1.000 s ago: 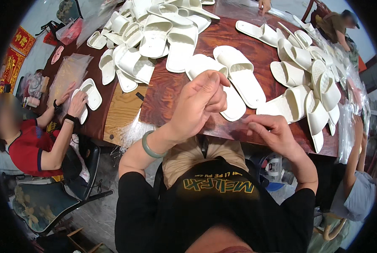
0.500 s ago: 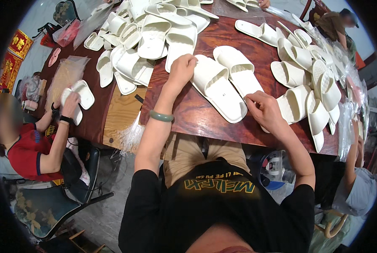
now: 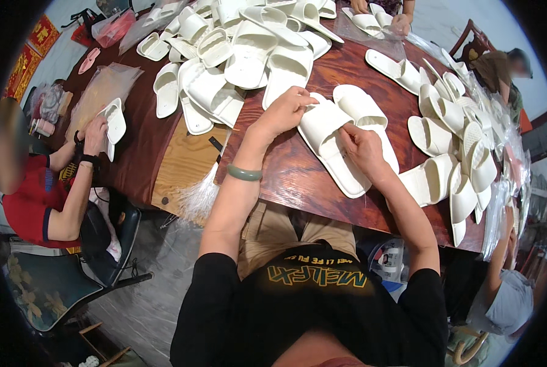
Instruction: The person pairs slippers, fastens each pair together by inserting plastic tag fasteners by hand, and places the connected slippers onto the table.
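A white slipper (image 3: 339, 162) is touched at its far end by the left hand (image 3: 286, 112), at its strap (image 3: 326, 122) by the right hand (image 3: 364, 148); whether gripped cannot be told.

A hand could pass along the front edge of the wooden table (image 3: 281, 178) between the left arm (image 3: 229, 208) and the middle slippers (image 3: 326, 125), or behind them toward plastic film (image 3: 377, 45). A slipper heap (image 3: 252, 52) blocks the far left; a slipper pile (image 3: 481, 165) blocks the right edge.
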A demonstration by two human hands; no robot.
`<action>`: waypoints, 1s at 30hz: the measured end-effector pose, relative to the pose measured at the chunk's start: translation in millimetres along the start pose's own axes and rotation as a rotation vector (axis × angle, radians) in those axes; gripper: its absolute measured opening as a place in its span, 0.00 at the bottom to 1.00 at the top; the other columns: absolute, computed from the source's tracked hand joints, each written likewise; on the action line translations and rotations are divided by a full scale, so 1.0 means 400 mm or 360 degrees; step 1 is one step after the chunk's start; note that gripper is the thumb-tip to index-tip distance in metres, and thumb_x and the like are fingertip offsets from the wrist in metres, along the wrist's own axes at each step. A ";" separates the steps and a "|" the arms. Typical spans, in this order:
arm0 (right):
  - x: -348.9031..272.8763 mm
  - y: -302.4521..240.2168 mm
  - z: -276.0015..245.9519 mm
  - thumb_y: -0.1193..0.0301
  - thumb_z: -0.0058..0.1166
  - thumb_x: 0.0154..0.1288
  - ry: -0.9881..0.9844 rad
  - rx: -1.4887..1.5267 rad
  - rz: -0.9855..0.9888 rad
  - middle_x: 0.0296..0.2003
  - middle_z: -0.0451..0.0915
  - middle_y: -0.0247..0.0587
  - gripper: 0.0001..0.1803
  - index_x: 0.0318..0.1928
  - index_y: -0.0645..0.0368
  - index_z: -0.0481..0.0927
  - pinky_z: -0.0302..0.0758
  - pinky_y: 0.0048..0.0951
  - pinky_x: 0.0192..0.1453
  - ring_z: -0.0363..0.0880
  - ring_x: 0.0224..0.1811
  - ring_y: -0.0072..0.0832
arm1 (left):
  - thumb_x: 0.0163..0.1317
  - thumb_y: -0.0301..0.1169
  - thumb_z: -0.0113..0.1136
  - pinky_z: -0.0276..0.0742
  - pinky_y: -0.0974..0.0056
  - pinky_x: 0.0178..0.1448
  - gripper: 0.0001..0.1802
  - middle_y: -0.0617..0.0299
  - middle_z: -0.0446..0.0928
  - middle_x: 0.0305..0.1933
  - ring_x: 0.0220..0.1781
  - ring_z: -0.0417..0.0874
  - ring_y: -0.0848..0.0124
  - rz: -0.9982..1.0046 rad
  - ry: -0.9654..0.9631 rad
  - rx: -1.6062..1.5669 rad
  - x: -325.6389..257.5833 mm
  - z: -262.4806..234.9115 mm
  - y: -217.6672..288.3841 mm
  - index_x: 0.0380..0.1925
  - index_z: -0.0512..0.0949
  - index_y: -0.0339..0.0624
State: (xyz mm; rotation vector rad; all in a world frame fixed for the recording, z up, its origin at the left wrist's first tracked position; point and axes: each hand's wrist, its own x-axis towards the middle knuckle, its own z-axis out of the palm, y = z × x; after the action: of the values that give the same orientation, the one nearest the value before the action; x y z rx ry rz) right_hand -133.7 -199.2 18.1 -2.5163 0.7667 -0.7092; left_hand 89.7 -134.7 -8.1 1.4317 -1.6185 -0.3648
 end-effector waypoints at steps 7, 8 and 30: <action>0.009 -0.009 0.015 0.66 0.49 0.61 0.0015 0.0007 0.0105 0.16 0.74 0.51 0.11 0.27 0.59 0.78 0.69 0.40 0.25 0.74 0.20 0.46 | 0.56 0.23 0.55 0.71 0.65 0.50 0.11 0.55 0.72 0.47 0.46 0.76 0.62 -0.0039 -0.0082 0.0209 0.000 -0.013 -0.001 0.39 0.80 0.41; 0.008 -0.009 0.018 0.66 0.49 0.61 0.0014 0.0006 0.0105 0.16 0.74 0.51 0.11 0.27 0.59 0.78 0.69 0.40 0.25 0.74 0.20 0.46 | 0.56 0.25 0.57 0.71 0.65 0.49 0.10 0.56 0.72 0.47 0.45 0.76 0.62 -0.0030 -0.0090 0.0249 0.001 -0.015 -0.002 0.38 0.80 0.41; -0.132 -0.062 -0.199 0.75 0.52 0.45 0.0142 -0.1296 -0.0403 0.23 0.71 0.37 0.14 0.37 0.60 0.75 0.65 0.32 0.35 0.71 0.29 0.31 | 0.58 0.28 0.56 0.76 0.68 0.36 0.08 0.56 0.81 0.33 0.32 0.83 0.68 -0.0341 0.0572 0.0391 0.025 0.030 0.079 0.37 0.80 0.42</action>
State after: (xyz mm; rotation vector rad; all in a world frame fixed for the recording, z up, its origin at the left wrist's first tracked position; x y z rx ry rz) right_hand -207.5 -167.3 75.0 -3.3817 0.9088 -0.6844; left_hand 61.4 -139.0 12.9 1.7505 -1.2536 -0.0220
